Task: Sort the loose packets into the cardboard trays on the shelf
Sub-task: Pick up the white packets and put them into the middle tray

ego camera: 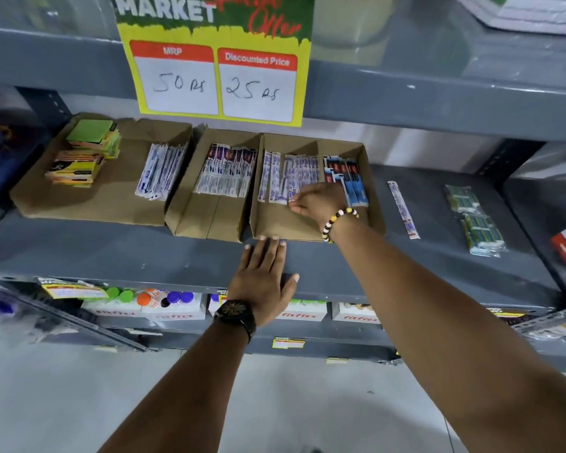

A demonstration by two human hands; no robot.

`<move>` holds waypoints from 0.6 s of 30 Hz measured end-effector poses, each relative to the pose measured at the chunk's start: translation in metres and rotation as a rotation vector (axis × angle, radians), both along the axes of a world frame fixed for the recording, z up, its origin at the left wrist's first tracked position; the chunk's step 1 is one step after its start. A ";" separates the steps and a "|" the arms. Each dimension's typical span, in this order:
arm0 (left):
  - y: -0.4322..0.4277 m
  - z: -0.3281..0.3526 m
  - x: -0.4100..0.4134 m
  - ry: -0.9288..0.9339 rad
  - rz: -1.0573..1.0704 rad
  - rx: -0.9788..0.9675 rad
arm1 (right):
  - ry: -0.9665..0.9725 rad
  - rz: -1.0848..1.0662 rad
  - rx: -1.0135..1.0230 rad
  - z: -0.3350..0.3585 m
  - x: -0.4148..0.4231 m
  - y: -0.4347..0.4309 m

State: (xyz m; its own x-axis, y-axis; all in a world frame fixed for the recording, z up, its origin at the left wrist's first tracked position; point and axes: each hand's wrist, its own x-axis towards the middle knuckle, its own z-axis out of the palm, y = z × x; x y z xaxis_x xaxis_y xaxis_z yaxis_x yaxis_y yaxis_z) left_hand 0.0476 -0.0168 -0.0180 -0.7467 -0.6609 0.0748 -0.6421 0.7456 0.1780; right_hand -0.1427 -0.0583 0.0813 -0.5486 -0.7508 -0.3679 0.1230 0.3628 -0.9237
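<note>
I see my left hand (262, 279) lying flat, fingers spread, on the grey shelf (144, 253), fingertips at the right-hand cardboard tray (275, 228). My right hand (317, 201) reaches into that tray, fingers on white-and-blue packets (290, 179). One loose packet (403, 209) lies on the shelf to the tray's right.

matt brown cardboard trays (275, 223), glossy plastic packets (402, 207), grey painted metal shelf (144, 253)

The grey metal shelf (307, 269) carries 3 cardboard trays (209, 223) side by side at its left and middle. Right of them lie 1 loose white packet (403, 209) and, farther right, a clear-wrapped bundle of green packets (474, 220). A flat left hand (262, 282) rests on the near edge.
</note>
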 end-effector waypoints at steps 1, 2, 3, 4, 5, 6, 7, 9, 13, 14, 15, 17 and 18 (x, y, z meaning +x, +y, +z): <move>0.000 0.000 0.000 -0.004 -0.001 -0.001 | 0.047 0.053 0.028 0.001 -0.002 -0.003; 0.000 0.000 0.000 -0.009 0.000 -0.005 | 0.074 0.082 0.047 0.001 -0.005 -0.006; 0.000 0.000 0.000 -0.010 0.002 -0.008 | 0.090 0.092 0.058 0.002 -0.007 -0.006; 0.000 0.000 0.000 -0.007 0.003 -0.010 | 0.120 0.099 0.063 0.002 -0.009 -0.005; 0.000 0.000 0.000 -0.004 0.002 -0.013 | 0.148 0.098 0.060 0.003 -0.010 -0.003; 0.000 0.001 0.000 -0.004 -0.001 -0.014 | 0.168 0.089 0.051 0.003 -0.012 0.001; 0.000 0.001 0.000 -0.009 -0.005 -0.018 | 0.166 0.060 0.032 0.002 -0.013 0.007; 0.000 0.000 0.000 -0.030 -0.005 -0.013 | 0.119 -0.055 -0.021 0.000 -0.020 0.023; -0.001 0.000 -0.001 -0.034 0.001 0.019 | 0.158 -0.217 -0.092 -0.001 -0.050 0.068; -0.001 0.001 0.000 -0.034 0.005 0.021 | 0.171 -0.262 -0.100 -0.001 -0.060 0.079; -0.001 0.000 0.000 -0.033 0.011 0.016 | 0.190 -0.302 -0.099 -0.001 -0.071 0.090; 0.000 0.000 0.001 -0.044 0.014 -0.009 | 0.261 -0.360 -0.084 -0.001 -0.093 0.111; 0.001 0.000 0.000 -0.050 0.013 -0.017 | 0.308 -0.384 -0.060 -0.003 -0.105 0.121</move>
